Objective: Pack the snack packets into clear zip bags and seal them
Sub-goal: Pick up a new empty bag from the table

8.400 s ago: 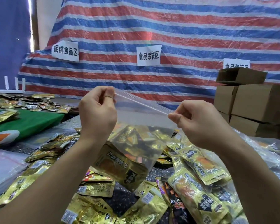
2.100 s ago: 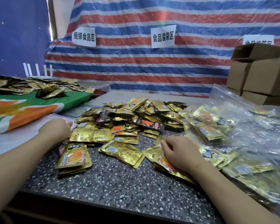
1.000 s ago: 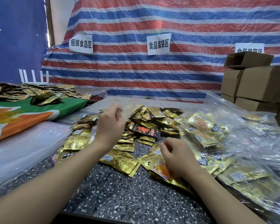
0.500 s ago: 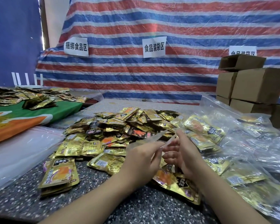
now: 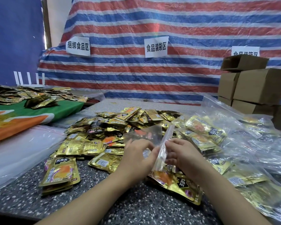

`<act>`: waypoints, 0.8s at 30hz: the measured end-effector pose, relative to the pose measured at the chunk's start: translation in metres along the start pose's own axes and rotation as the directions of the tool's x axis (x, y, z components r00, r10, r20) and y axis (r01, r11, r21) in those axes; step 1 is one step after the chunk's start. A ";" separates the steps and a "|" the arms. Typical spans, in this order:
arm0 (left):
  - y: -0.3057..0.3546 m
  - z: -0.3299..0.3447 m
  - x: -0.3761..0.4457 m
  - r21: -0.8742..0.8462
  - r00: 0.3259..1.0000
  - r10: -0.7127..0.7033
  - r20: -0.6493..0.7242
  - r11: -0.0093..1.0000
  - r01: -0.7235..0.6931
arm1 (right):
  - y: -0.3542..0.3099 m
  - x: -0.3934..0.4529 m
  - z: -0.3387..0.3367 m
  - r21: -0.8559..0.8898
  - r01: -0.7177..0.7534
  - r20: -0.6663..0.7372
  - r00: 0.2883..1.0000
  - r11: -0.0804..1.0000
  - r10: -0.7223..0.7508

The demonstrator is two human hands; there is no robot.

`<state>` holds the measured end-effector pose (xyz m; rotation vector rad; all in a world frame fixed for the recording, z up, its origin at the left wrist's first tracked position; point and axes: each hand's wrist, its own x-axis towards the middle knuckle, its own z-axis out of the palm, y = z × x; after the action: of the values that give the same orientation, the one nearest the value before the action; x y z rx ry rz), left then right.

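Snack packets [image 5: 120, 125] lie loose beside filled bags [image 5: 250, 143]; both hands [image 5: 157, 153] pinch one empty zip bag [image 5: 152, 137], so much packing remains.

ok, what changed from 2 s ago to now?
Both hands left the table and met at centre: the left hand came in from the far left, the right hand lifted off the snack packets. Together they now hold an empty clear zip bag by its opening. The packet pile, the filled bags and the cardboard boxes stayed put.
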<state>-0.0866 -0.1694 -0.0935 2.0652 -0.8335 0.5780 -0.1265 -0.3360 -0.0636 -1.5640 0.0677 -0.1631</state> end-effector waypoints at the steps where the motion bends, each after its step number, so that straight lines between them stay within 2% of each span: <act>1: 0.000 -0.001 0.000 -0.013 1.000 0.013 -0.005 1.000 -0.013 | 0.000 0.000 0.001 0.003 0.005 -0.001 1.000 1.000 -0.005; 4: 0.004 -0.003 -0.001 -0.068 0.999 0.041 0.026 0.997 -0.039 | -0.002 -0.004 0.002 -0.040 0.047 0.044 0.998 0.998 -0.045; 8: 0.009 -0.005 -0.003 -0.176 0.991 0.012 0.134 0.984 0.012 | -0.003 -0.010 0.005 -0.131 0.137 0.118 0.986 0.982 -0.122; 16: 0.012 -0.011 -0.001 -0.395 0.982 -0.050 0.180 0.911 0.119 | -0.008 -0.016 0.002 -0.106 0.224 0.282 0.941 0.969 -0.186; 20: 0.009 -0.013 0.003 -0.498 0.966 -0.108 0.234 0.840 0.214 | -0.006 -0.017 0.004 -0.157 0.292 0.264 0.933 0.944 -0.245; 22: 0.009 -0.015 0.003 -0.529 0.969 -0.113 0.220 0.820 0.216 | -0.006 -0.017 0.005 -0.221 0.341 0.230 0.929 0.914 -0.291; 24: 0.008 -0.015 0.003 -0.502 0.979 -0.109 0.174 0.845 0.183 | -0.006 -0.016 0.007 -0.272 0.380 0.200 0.921 0.884 -0.334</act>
<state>-0.0924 -0.1621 -0.0789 1.6589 -0.7958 0.1003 -0.1420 -0.3262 -0.0588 -1.8858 -0.3323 -0.3403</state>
